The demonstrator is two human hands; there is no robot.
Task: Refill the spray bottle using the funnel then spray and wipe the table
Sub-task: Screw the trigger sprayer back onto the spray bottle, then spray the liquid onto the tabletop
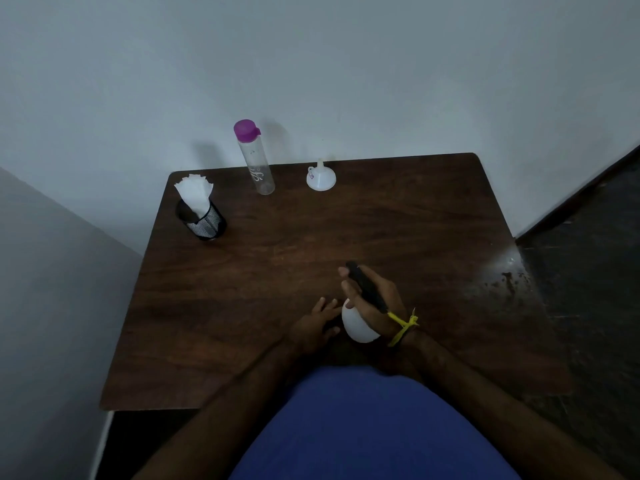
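Right hand (372,299) clenched round sprayer head; left hand (317,327) open, fingers touching spray bottle (358,325) at near table (277,271) edge. Funnel (321,178) well apart. Weak steadying: bottle may tip, roll off.

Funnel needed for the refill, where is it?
In the head view, the white funnel sits upside down at the table's far edge, right of the purple-capped bottle.
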